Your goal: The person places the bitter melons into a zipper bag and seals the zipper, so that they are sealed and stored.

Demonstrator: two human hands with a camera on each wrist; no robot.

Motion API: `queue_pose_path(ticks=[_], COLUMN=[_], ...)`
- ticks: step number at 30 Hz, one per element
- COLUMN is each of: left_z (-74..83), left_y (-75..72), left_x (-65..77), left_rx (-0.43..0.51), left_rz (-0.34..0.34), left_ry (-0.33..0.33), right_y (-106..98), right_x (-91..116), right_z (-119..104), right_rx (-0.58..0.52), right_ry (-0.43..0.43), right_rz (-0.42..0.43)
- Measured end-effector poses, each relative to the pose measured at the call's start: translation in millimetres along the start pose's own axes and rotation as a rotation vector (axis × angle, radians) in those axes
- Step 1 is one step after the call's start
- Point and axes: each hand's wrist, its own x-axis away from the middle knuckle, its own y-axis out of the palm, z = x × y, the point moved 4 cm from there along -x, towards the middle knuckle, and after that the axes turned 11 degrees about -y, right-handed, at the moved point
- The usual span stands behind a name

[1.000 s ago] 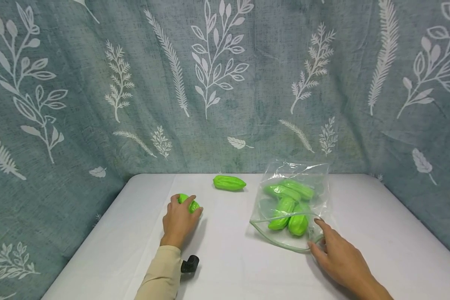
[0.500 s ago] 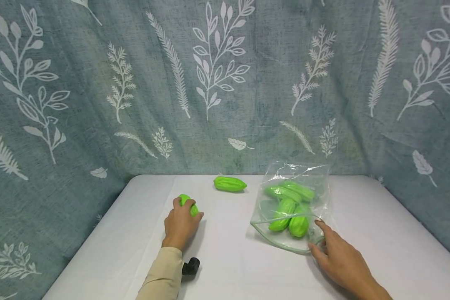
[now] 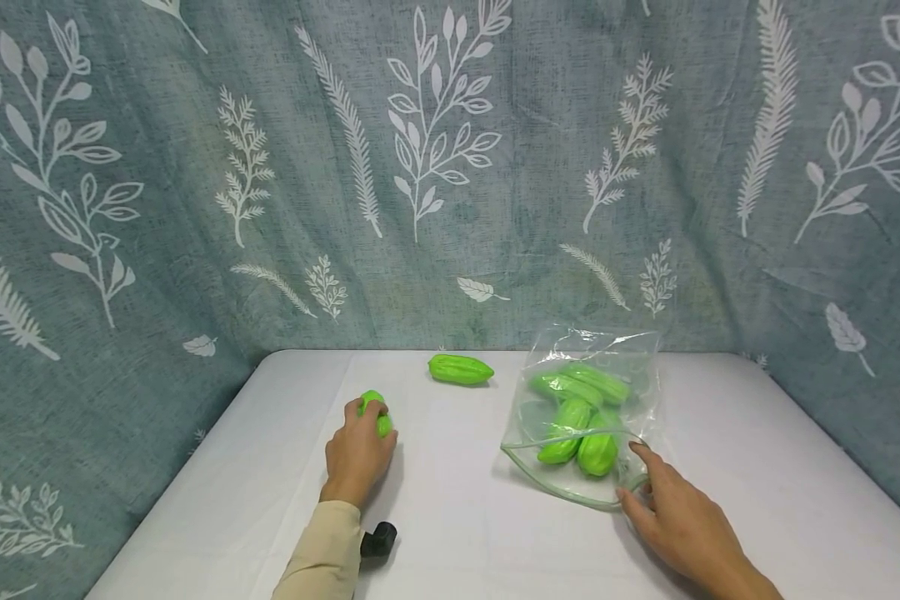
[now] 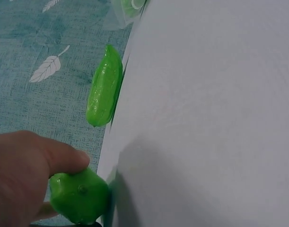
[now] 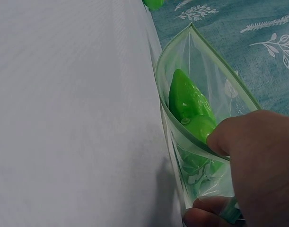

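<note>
My left hand (image 3: 358,454) has its fingers and thumb around a shiny, bright green ribbed gourd (image 4: 80,196), low over the table at left. The palm hides part of the gourd in the head view. At right, my right hand (image 3: 682,517) holds the near corner of a clear plastic zip bag (image 3: 521,417) by its green-edged mouth. In the right wrist view the thumb lies at the rim and the other fingers are below it, with the mouth gaping. Several similar gourds (image 3: 562,450) lie inside the bag.
Another green gourd (image 3: 461,369) lies on its side near the back edge of the white-covered table (image 3: 450,517). A blue-grey leaf-patterned curtain (image 3: 450,275) hangs behind and along the sides. A black wrist mount (image 3: 379,540) sticks out from the left sleeve (image 3: 322,550).
My left hand has turned the gourd from a slant to more nearly pointing away from me, shifting slightly left in the last half second. The right hand and bag hold still.
</note>
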Motion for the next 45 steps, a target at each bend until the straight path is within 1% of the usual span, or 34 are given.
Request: queue_pose_path(ticks=[6, 15, 22, 25, 28, 32, 38, 42, 45], left_z=[-1.9, -0.6, 5.0, 6.6, 7.1, 5.8, 3.9, 2.8, 2.7], left_y=[-4.2, -13.7, -17.8, -16.9, -14.4, -11.3, -8.1, -4.3, -3.1], left_x=[9.1, 22.8, 27.6, 28.8, 29.7, 30.6, 31.4, 31.8, 32.4], left_rx=[0.04, 0.095, 0.132, 0.182, 0.278, 0.395, 0.464, 0.509, 0.526], left_rz=[-0.036, -0.012, -0.026, -0.048, -0.097, -0.16, -0.226, -0.283, -0.298], left_ry=[-0.015, 0.031, 0.045, 0.051, 0.033, -0.028, -0.097, -0.13, -0.136], right_y=[1, 1, 0, 0, 1, 2, 1, 1, 1], right_x=[0, -1, -1, 0, 0, 0, 0, 0, 0], right_z=[-1, -3, -2, -1, 0, 0, -1, -2, -2], right_rx=[0.002, -0.007, -0.014, -0.014, -0.016, -0.019, -0.007, -0.006, -0.009], right_ry=[0.001, 0.006, 0.0, -0.001, -0.003, -0.003, -0.003, 0.003, 0.007], right_rz=[-0.007, -0.025, -0.029, -0.026, -0.023, -0.025, -0.024, -0.034, -0.044])
